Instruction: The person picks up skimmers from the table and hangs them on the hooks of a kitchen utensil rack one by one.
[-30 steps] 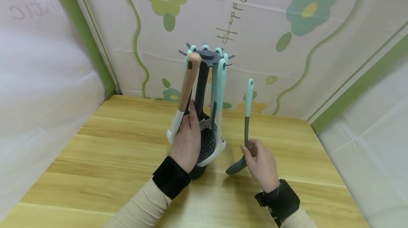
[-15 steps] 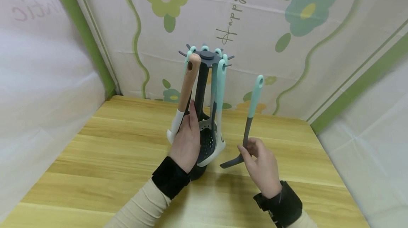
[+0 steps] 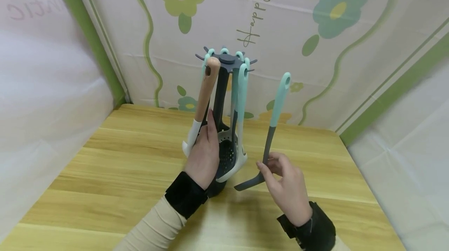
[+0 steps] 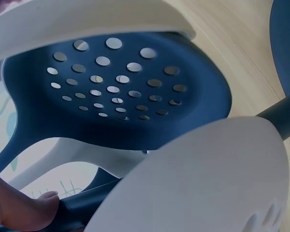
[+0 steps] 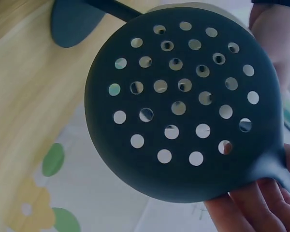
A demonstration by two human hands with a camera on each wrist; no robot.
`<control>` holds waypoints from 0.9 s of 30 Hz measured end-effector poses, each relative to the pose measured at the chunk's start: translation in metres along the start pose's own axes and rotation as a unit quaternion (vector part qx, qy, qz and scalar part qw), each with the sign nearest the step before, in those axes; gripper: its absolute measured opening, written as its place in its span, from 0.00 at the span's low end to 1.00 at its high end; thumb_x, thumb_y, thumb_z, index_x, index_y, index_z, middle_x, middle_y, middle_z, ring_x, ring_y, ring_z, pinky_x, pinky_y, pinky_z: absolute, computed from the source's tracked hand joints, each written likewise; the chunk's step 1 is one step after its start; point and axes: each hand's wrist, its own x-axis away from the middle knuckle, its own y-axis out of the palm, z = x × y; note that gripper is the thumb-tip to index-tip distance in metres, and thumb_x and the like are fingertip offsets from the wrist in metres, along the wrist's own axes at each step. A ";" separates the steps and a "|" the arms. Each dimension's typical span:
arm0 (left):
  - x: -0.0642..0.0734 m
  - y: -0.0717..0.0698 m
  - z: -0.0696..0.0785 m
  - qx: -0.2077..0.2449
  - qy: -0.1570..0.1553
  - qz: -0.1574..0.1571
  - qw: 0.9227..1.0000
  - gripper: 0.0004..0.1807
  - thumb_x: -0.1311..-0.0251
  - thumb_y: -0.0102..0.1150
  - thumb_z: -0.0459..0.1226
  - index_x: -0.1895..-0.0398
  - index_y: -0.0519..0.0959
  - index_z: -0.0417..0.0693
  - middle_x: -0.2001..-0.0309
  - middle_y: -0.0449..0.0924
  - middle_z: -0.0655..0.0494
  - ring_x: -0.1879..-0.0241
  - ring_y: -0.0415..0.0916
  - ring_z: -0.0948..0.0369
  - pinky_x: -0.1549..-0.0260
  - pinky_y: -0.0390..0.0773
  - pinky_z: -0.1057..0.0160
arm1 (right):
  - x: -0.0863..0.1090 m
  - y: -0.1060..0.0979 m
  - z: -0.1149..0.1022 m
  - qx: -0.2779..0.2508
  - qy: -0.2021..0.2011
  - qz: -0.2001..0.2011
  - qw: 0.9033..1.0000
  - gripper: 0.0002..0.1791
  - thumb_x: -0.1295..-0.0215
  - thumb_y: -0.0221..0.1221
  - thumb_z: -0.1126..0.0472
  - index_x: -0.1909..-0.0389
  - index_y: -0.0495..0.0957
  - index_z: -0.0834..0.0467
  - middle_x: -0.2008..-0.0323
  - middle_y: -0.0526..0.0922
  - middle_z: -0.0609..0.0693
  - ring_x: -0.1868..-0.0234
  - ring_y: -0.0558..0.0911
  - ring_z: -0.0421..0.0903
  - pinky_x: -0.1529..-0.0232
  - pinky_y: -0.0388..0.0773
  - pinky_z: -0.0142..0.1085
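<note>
In the head view, my right hand (image 3: 289, 188) pinches a skimmer (image 3: 278, 103) low on its dark neck. Its mint handle points up and leans right, and its head points left toward the stand. The right wrist view shows that skimmer's round dark head (image 5: 183, 104) with many holes and fingers (image 5: 258, 205) behind its neck. My left hand (image 3: 203, 155) holds the dark post of a utensil stand (image 3: 221, 97), among the hanging tools; in the left wrist view its thumb (image 4: 26, 205) lies on the post. Part of that hand's grip is hidden.
Several utensils hang from the stand's hooked top (image 3: 228, 59): a wood-handled white one (image 3: 207, 87), a white one with a mint handle (image 3: 242, 95), and another dark perforated skimmer (image 4: 121, 87). The wooden table (image 3: 105, 188) meets a flowered cloth wall (image 3: 280, 17) behind.
The skimmer in my right hand has moved left toward the stand, its handle now higher and tilted right, its head turned edge-on. My left hand keeps its hold on the stand.
</note>
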 end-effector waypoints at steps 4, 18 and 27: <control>0.001 -0.001 -0.001 0.004 0.002 -0.001 1.000 0.38 0.33 0.53 0.23 0.25 0.45 0.28 0.49 0.77 0.35 0.63 0.80 0.52 0.76 0.79 0.65 | 0.000 -0.002 -0.008 -0.003 -0.022 0.005 1.000 0.12 0.43 0.69 0.70 0.59 0.77 0.65 0.71 0.87 0.50 0.72 0.88 0.43 0.67 0.87 0.36; 0.000 -0.001 0.000 -0.009 0.002 -0.005 1.000 0.39 0.34 0.55 0.25 0.25 0.47 0.28 0.51 0.78 0.35 0.66 0.80 0.54 0.76 0.79 0.66 | -0.001 -0.005 -0.030 -0.024 -0.084 0.017 0.996 0.14 0.48 0.70 0.73 0.62 0.78 0.62 0.72 0.88 0.48 0.73 0.88 0.41 0.65 0.84 0.25; 0.000 -0.001 0.000 -0.047 0.017 0.019 0.999 0.38 0.34 0.58 0.27 0.26 0.50 0.26 0.52 0.78 0.36 0.67 0.81 0.55 0.78 0.78 0.68 | -0.002 0.001 -0.038 -0.029 -0.112 0.010 0.993 0.15 0.49 0.70 0.73 0.60 0.79 0.62 0.71 0.88 0.50 0.73 0.87 0.39 0.66 0.85 0.28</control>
